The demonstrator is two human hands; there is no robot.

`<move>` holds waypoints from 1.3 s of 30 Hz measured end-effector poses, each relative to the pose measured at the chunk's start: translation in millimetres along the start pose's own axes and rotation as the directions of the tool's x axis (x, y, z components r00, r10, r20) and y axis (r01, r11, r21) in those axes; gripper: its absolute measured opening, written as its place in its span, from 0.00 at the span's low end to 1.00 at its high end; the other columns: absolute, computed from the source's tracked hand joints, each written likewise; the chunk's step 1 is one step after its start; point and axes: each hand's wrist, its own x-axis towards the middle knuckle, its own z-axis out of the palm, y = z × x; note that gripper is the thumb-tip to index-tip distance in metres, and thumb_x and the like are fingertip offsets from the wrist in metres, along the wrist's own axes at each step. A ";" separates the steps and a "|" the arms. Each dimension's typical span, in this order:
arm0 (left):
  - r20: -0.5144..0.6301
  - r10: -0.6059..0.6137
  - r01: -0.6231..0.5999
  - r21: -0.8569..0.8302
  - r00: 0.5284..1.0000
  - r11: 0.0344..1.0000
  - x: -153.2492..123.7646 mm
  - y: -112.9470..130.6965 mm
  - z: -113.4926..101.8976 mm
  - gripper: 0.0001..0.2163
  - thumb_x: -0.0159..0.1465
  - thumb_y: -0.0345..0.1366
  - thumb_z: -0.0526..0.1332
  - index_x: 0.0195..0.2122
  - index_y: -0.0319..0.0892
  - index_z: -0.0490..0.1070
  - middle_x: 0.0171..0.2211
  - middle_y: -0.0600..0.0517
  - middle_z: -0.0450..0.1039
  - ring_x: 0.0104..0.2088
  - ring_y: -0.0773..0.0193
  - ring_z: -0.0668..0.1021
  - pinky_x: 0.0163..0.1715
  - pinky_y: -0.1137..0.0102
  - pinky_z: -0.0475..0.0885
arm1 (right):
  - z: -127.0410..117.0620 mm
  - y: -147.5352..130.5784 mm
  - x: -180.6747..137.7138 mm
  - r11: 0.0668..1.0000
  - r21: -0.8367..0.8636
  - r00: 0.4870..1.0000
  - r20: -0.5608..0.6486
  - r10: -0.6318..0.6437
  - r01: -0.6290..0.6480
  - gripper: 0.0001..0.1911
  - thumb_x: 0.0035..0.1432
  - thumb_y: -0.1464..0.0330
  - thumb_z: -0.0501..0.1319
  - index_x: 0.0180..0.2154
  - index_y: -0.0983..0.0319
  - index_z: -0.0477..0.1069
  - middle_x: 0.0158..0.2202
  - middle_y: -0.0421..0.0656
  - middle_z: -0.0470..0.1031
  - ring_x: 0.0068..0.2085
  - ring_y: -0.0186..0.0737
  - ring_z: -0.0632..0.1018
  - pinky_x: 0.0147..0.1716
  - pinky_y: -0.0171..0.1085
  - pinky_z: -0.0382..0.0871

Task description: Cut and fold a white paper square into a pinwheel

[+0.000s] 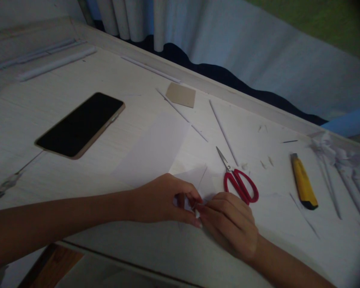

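Note:
Near the table's front edge, my left hand and my right hand meet with fingertips together. Between them is a small white piece that looks like rolled paper; the fingers cover most of it. Both hands are closed in a pinch around it. Just beyond my right hand lie scissors with red handles, blades pointing away. A white paper sheet lies flat beyond my left hand.
To the left lies a black-screened phone with a cord and charm. A yellow utility knife is at right. Thin paper sticks, a cardboard piece, a thicker paper roll and crumpled paper lie about. A raised ledge borders the back.

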 end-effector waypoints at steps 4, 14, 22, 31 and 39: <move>0.003 0.006 -0.006 -0.054 1.000 0.999 -0.4 2.8 -0.9 0.17 0.47 0.44 0.64 0.36 0.40 0.71 0.25 0.56 0.72 0.23 0.73 0.70 0.23 0.79 0.64 | -0.5 -0.3 -1.9 1.000 -0.016 0.999 0.033 0.014 -0.013 0.10 0.48 0.77 0.60 0.37 0.66 0.70 0.29 0.45 0.74 0.31 0.39 0.71 0.27 0.38 0.68; 0.012 0.002 -0.001 -0.055 1.000 0.998 0.8 0.9 -0.2 0.16 0.48 0.42 0.64 0.37 0.41 0.70 0.26 0.56 0.72 0.26 0.71 0.72 0.24 0.79 0.64 | -4.5 -3.1 6.2 0.999 -0.036 1.000 -0.018 -0.005 0.004 0.06 0.52 0.77 0.57 0.32 0.64 0.71 0.26 0.45 0.74 0.30 0.38 0.72 0.24 0.37 0.67; -0.011 0.010 -0.010 -0.077 1.000 0.997 0.3 1.5 0.2 0.16 0.48 0.42 0.64 0.36 0.40 0.70 0.25 0.56 0.71 0.24 0.72 0.71 0.24 0.79 0.64 | 1.8 -3.6 0.2 0.998 -0.032 0.998 -0.036 0.054 -0.055 0.08 0.48 0.76 0.60 0.34 0.62 0.70 0.27 0.44 0.73 0.29 0.37 0.72 0.25 0.37 0.67; -0.063 0.016 -0.021 -0.072 0.998 0.997 0.6 -2.8 2.2 0.17 0.48 0.42 0.65 0.37 0.41 0.69 0.24 0.57 0.70 0.23 0.73 0.71 0.23 0.79 0.64 | 3.5 -2.0 1.1 0.940 0.131 0.946 -0.036 0.323 -0.316 0.07 0.45 0.74 0.58 0.31 0.63 0.65 0.26 0.43 0.70 0.28 0.38 0.71 0.26 0.39 0.65; -0.091 0.017 -0.027 -0.107 0.996 0.994 0.3 -2.0 2.4 0.15 0.48 0.41 0.64 0.36 0.41 0.70 0.25 0.56 0.71 0.23 0.73 0.71 0.23 0.80 0.64 | 3.9 -0.9 5.9 0.944 0.070 0.947 0.033 0.321 -0.323 0.01 0.47 0.72 0.59 0.27 0.63 0.67 0.25 0.42 0.70 0.26 0.37 0.69 0.25 0.38 0.60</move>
